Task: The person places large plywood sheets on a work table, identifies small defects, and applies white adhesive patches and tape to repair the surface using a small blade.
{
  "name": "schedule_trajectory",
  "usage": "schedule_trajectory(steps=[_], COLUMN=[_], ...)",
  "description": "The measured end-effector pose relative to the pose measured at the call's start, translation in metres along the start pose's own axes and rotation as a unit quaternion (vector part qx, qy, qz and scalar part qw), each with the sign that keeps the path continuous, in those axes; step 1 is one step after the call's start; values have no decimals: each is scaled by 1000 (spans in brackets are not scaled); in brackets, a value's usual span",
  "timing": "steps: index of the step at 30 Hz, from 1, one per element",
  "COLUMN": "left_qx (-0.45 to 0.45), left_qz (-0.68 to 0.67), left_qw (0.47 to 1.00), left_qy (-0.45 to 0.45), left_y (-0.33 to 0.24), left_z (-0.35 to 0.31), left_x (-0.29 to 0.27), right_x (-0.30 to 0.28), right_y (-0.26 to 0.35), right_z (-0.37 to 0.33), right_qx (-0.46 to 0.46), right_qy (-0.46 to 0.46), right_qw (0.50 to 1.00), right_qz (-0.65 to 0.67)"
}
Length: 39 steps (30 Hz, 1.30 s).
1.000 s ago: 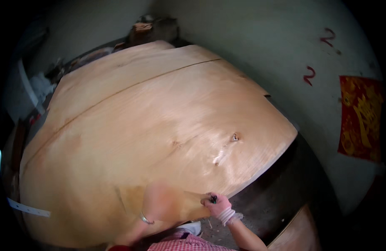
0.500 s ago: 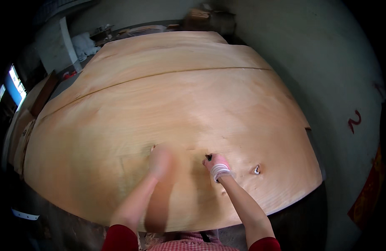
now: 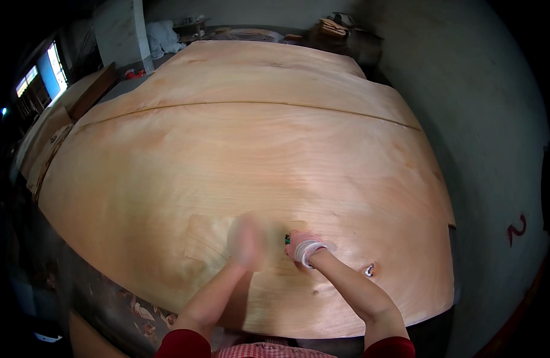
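Observation:
A large pale wood veneer sheet [image 3: 251, 161] lies in front of me. My right hand [image 3: 300, 246], in a pinkish glove with a white cuff, is closed low over the sheet. A small dark-and-green tool [image 3: 288, 240] pokes out of its fist; most of it is hidden. Close by on the left, my left hand [image 3: 247, 241] is smeared by motion, so its fingers cannot be made out. Beside it, a thin rectangular veneer patch [image 3: 206, 235] lies on the sheet, partly covered by the left hand. A small hole [image 3: 369, 269] shows to the right of my right hand.
A seam [image 3: 239, 102] crosses the far part of the sheet. At the right stands a grey wall [image 3: 483, 119]. Stacked boards [image 3: 93, 89] and a pillar [image 3: 121, 36] are at the far left. Veneer scraps [image 3: 145, 313] lie below the near left edge.
The view has swung left, shifting the surroundings rightward. My left hand has moved right, nearer the right hand, and more of the veneer patch shows. My right hand keeps its grip.

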<state>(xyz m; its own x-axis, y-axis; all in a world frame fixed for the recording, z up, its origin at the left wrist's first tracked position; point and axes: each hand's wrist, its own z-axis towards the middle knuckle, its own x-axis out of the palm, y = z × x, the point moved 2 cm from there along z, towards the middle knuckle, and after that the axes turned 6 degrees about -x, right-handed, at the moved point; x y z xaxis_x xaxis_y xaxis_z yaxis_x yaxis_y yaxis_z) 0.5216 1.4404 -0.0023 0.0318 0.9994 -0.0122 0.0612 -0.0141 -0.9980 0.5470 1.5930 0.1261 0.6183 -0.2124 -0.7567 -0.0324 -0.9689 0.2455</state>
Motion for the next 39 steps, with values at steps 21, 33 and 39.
schedule_trajectory(steps=[21, 33, 39], left_qx=[176, 296, 305], left_qz=[295, 419, 483], left_qw=[935, 856, 814], left_qy=[87, 58, 106], left_y=[-40, -21, -17], left_z=[-44, -44, -45], left_x=[41, 50, 53], right_x=[12, -39, -21], right_y=[-28, 14, -30], right_z=[30, 70, 61], right_qx=[-137, -245, -155], right_qy=[41, 48, 61], right_qw=[969, 921, 954], right_qz=[-202, -298, -250])
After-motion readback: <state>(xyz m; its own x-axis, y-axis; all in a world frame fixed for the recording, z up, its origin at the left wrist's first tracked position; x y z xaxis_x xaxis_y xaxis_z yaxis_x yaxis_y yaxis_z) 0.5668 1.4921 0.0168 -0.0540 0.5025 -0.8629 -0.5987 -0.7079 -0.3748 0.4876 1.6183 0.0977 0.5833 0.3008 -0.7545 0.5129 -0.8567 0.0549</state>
